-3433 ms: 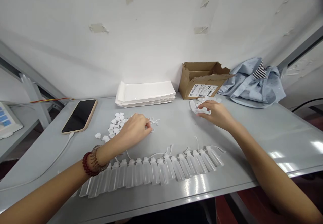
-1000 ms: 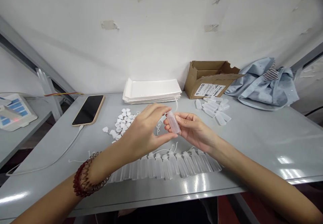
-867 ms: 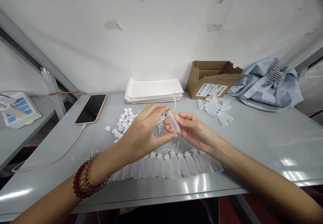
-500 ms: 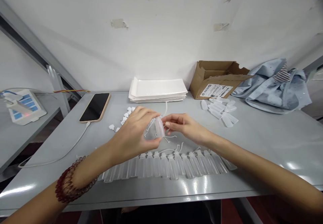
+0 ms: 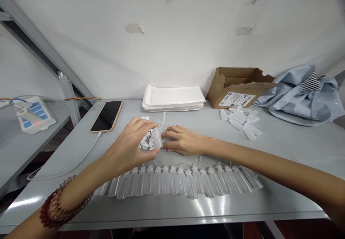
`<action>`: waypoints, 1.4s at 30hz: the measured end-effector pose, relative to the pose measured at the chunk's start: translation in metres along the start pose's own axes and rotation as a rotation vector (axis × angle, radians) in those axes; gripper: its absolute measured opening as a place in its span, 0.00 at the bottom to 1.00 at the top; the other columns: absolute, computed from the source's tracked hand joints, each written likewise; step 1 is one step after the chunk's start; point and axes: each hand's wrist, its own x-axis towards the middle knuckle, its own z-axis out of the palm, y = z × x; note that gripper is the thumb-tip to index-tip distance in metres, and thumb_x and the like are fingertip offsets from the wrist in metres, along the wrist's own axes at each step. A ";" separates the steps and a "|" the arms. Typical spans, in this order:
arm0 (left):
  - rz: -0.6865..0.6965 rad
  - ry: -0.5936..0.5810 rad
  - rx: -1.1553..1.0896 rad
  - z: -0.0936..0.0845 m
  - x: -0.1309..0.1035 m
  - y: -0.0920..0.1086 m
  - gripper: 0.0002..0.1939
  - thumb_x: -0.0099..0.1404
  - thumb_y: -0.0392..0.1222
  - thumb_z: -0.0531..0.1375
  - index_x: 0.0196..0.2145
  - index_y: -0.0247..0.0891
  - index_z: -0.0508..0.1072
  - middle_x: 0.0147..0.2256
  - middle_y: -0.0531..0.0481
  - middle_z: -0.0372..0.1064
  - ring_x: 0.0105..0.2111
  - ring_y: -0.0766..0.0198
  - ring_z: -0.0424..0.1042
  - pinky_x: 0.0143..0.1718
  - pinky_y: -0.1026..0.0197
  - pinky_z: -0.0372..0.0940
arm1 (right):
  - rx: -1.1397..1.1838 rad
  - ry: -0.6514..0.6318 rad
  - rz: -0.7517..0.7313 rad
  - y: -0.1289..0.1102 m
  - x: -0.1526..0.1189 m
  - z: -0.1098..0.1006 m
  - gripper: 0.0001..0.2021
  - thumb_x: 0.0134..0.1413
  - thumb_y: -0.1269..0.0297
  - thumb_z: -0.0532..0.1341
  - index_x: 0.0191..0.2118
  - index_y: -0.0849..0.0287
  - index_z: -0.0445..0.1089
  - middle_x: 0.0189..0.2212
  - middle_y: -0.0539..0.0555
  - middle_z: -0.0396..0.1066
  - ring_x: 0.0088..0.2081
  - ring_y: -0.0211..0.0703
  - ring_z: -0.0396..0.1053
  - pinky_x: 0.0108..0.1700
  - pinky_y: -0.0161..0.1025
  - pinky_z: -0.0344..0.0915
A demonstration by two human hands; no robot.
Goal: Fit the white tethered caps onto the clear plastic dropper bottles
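Observation:
My left hand (image 5: 134, 140) pinches a small translucent plastic bottle (image 5: 157, 137) between thumb and fingers, holding it tilted above the table. Close to the bottle's right side, my right hand (image 5: 179, 139) reaches palm down, fingers apart, over thin white strips and small rings (image 5: 165, 122); its fingertips are partly hidden. White caps (image 5: 145, 142) lie in a pile behind and beneath the held bottle. Along the table's front runs a row of similar clear bottles (image 5: 165, 183) laid side by side, with thin white strips (image 5: 185, 165) at some of their necks.
Flat white cartons (image 5: 175, 97) are stacked against the wall. An open cardboard box (image 5: 238, 88) stands right of them, with loose clear bottles (image 5: 242, 122) before it and a blue cloth (image 5: 299, 99) beside it. A phone (image 5: 107, 116) on a white cable lies left.
My right hand has moved from the bottle's neck area down to the table, its fingers spreading. My left hand keeps the bottle. The view has shifted slightly, baring more of the caps.

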 end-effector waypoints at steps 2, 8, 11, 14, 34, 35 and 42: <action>-0.006 -0.017 -0.005 0.002 -0.001 -0.001 0.23 0.57 0.44 0.61 0.50 0.35 0.67 0.46 0.43 0.69 0.49 0.51 0.63 0.47 0.50 0.64 | -0.029 0.015 -0.004 0.005 0.005 0.003 0.15 0.67 0.63 0.50 0.48 0.59 0.71 0.47 0.61 0.68 0.47 0.48 0.61 0.45 0.44 0.61; 0.001 -0.096 -0.054 0.012 -0.001 -0.004 0.22 0.57 0.41 0.61 0.50 0.38 0.66 0.46 0.44 0.68 0.49 0.51 0.62 0.48 0.48 0.62 | -0.094 0.029 -0.002 0.028 0.007 0.009 0.15 0.68 0.65 0.47 0.49 0.62 0.69 0.44 0.62 0.69 0.42 0.46 0.63 0.43 0.42 0.61; 0.019 -0.160 -0.061 0.014 0.003 -0.004 0.21 0.56 0.40 0.61 0.49 0.37 0.67 0.45 0.43 0.67 0.48 0.50 0.62 0.48 0.47 0.62 | -0.135 0.025 -0.014 0.041 0.003 0.010 0.16 0.68 0.66 0.46 0.48 0.63 0.69 0.44 0.62 0.69 0.43 0.46 0.64 0.43 0.43 0.61; 0.031 -0.262 -0.029 0.016 0.009 -0.001 0.20 0.55 0.39 0.60 0.47 0.34 0.68 0.44 0.42 0.68 0.48 0.49 0.61 0.48 0.47 0.61 | -0.176 0.011 -0.029 0.052 -0.001 0.009 0.16 0.68 0.68 0.45 0.47 0.64 0.68 0.45 0.64 0.68 0.44 0.47 0.64 0.44 0.44 0.61; 0.018 -0.552 -0.029 0.012 0.028 0.004 0.10 0.52 0.41 0.62 0.33 0.36 0.71 0.42 0.43 0.64 0.47 0.49 0.58 0.46 0.51 0.60 | -0.124 0.209 0.148 0.038 -0.017 -0.013 0.18 0.55 0.83 0.47 0.47 0.65 0.66 0.43 0.63 0.68 0.43 0.48 0.63 0.42 0.44 0.64; 0.016 -0.562 -0.023 0.011 0.027 0.005 0.11 0.53 0.41 0.63 0.34 0.36 0.71 0.42 0.43 0.64 0.47 0.49 0.58 0.46 0.51 0.60 | -0.097 0.208 0.136 0.032 -0.016 -0.015 0.17 0.55 0.83 0.48 0.45 0.64 0.67 0.42 0.62 0.69 0.42 0.47 0.63 0.42 0.43 0.64; -0.007 -0.601 -0.044 0.007 0.025 0.004 0.18 0.53 0.45 0.66 0.42 0.39 0.73 0.43 0.45 0.66 0.47 0.50 0.61 0.45 0.53 0.60 | 0.118 0.112 0.086 -0.002 -0.006 -0.025 0.15 0.56 0.81 0.49 0.42 0.65 0.69 0.38 0.60 0.72 0.39 0.46 0.64 0.40 0.43 0.63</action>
